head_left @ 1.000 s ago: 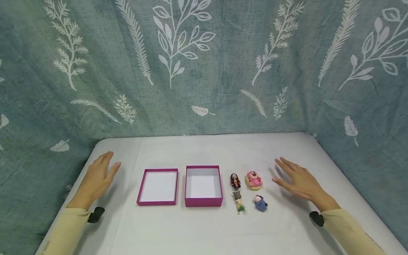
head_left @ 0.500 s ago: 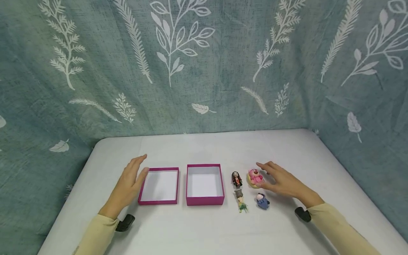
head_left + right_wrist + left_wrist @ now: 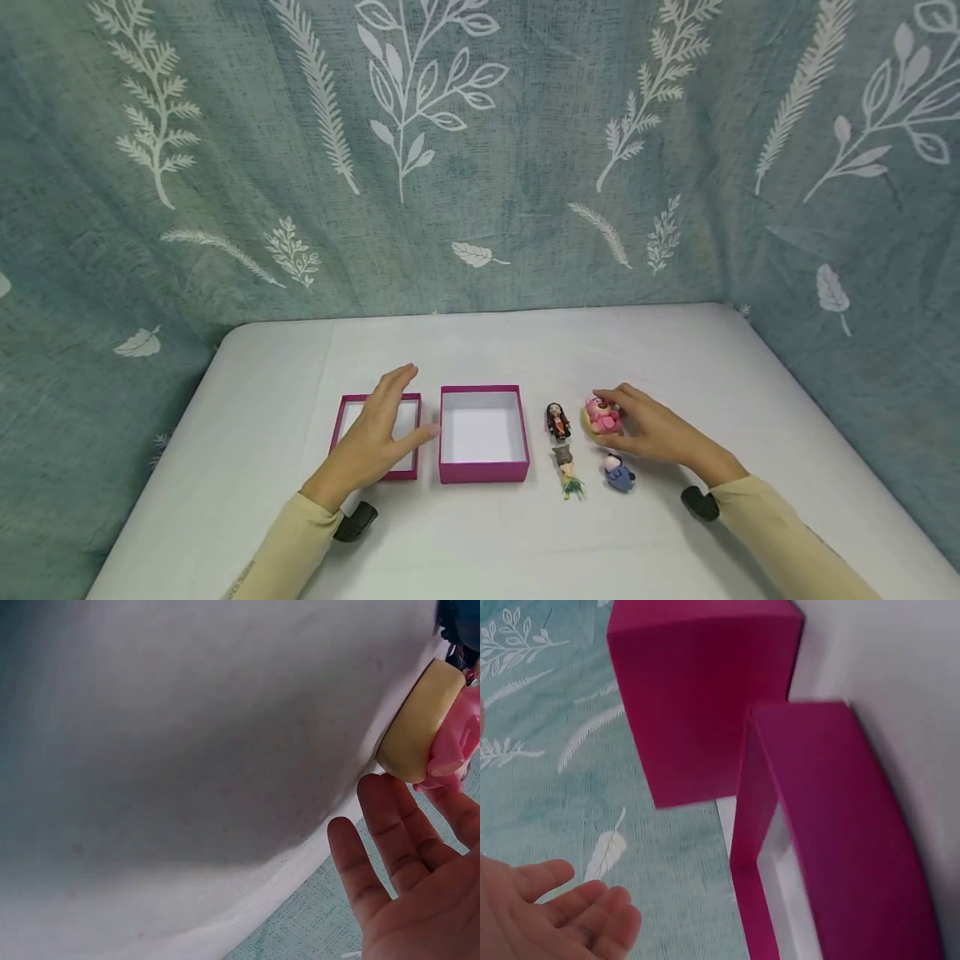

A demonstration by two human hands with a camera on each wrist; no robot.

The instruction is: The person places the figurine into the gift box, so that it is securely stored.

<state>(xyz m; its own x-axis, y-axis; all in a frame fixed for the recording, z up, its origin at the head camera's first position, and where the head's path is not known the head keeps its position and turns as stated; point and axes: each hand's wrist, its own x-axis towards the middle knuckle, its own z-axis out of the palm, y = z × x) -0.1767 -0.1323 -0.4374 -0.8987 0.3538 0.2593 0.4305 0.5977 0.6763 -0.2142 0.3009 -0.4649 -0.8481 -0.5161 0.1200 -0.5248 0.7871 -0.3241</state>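
In the head view my left hand [image 3: 367, 442] hovers over the shallow magenta lid [image 3: 405, 476], fingers extended and thumb toward the open magenta box [image 3: 483, 473]. The left wrist view shows the box [image 3: 705, 705] and the lid [image 3: 847, 825] beside fingers that hold nothing. My right hand [image 3: 652, 425] has thumb and fingers around a pink bear figurine [image 3: 602, 417] sitting in a yellow ring. From the right wrist, fingertips lie right at the bear's yellow ring [image 3: 420, 724]. A blue figurine [image 3: 618, 475] lies just in front of this hand.
A dark-haired doll figurine [image 3: 557, 422] and a figurine with a grey hat and green skirt [image 3: 566, 473] lie between the box and the bear. White cloth covers the table [image 3: 480, 542]; a green leaf-patterned curtain [image 3: 525, 167] hangs behind it.
My left hand has swept right, from the table's left side to over the lid. My right hand has moved left to the pink bear figurine, its fingers closing around it.
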